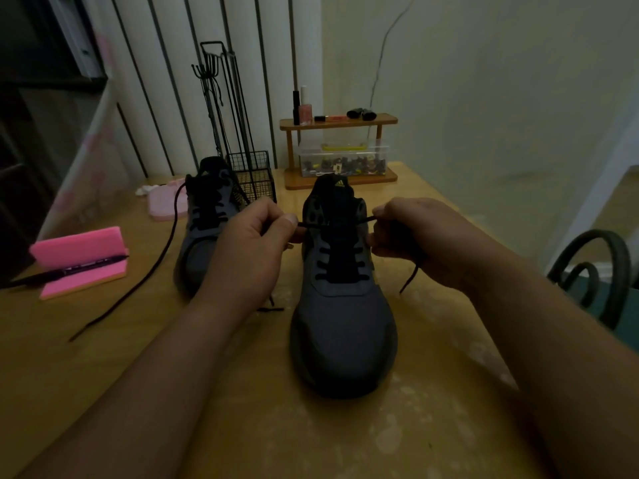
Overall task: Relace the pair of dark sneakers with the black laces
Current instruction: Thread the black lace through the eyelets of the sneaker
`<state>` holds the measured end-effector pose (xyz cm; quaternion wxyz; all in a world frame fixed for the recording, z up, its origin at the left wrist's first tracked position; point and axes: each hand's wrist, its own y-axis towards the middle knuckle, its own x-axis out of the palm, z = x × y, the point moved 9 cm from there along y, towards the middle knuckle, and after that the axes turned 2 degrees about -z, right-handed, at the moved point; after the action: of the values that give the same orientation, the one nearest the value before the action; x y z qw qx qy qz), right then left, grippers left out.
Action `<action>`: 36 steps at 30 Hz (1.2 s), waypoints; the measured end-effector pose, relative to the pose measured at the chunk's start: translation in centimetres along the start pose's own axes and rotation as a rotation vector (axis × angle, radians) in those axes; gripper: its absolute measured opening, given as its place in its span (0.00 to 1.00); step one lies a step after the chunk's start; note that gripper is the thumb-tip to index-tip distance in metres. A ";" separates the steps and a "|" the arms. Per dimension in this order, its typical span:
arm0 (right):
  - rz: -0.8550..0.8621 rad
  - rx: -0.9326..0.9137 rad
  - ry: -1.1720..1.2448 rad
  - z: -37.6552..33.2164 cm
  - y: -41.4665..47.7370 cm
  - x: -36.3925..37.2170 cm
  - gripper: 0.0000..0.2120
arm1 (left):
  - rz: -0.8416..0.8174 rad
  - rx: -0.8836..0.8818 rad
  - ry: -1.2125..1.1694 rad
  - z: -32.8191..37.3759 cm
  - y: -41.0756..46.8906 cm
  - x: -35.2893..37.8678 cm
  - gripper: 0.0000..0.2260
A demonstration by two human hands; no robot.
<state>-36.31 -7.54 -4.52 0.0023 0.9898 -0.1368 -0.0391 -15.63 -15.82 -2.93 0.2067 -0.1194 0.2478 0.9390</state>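
Note:
Two dark grey sneakers stand on the wooden table (pixel 103 357), toes toward me. The right sneaker (pixel 342 326) is in the middle, its black lace (pixel 337 223) threaded through several eyelets. My left hand (pixel 252 250) pinches one lace end at the shoe's left side. My right hand (pixel 411 236) pinches the other end on the right, and the lace is stretched taut across the tongue between them. A loose tail hangs below my right hand. The left sneaker (pixel 204 226) sits behind my left hand, partly hidden, with a long black lace (pixel 152 271) trailing over the table.
A pink foam block (pixel 79 254) with a black pen (pixel 69 271) lies at the left. Behind the shoes stand a black wire rack (pixel 252 174) and a small wooden shelf (pixel 340 121) with cosmetics and a clear box. A dark chair back (pixel 601 271) curls at the right edge.

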 end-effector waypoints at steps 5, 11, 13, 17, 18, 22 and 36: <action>-0.107 0.094 -0.274 1.1 -0.5 -1.2 0.13 | 0.027 -0.040 -0.024 -0.7 0.1 -0.3 0.10; 0.009 0.105 -0.571 1.2 -0.7 -2.6 0.15 | 0.057 0.003 0.017 0.1 -0.1 -0.2 0.11; 0.067 0.063 -0.554 0.4 -0.7 -3.0 0.14 | 0.061 0.015 0.025 0.4 0.0 -0.2 0.12; 0.064 -0.051 -0.594 -1.0 -1.1 -2.3 0.12 | 0.047 0.016 0.019 0.7 -0.1 -0.1 0.12; 0.066 -0.069 -0.610 -1.1 -1.2 -2.2 0.13 | 0.039 0.015 0.011 0.6 -0.1 -0.1 0.11; 0.183 -0.343 -0.648 -3.7 -1.8 -0.5 0.07 | 0.010 0.058 -0.019 1.3 -0.1 -0.2 0.07; 0.116 -0.472 -0.233 -4.7 -2.5 4.4 0.06 | -0.101 0.170 -0.007 3.1 -0.6 0.9 0.04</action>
<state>-31.04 -6.40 -0.24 0.2193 0.9413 -0.1798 -0.1831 -16.58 -13.45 -0.81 0.2642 -0.1103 0.3195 0.9033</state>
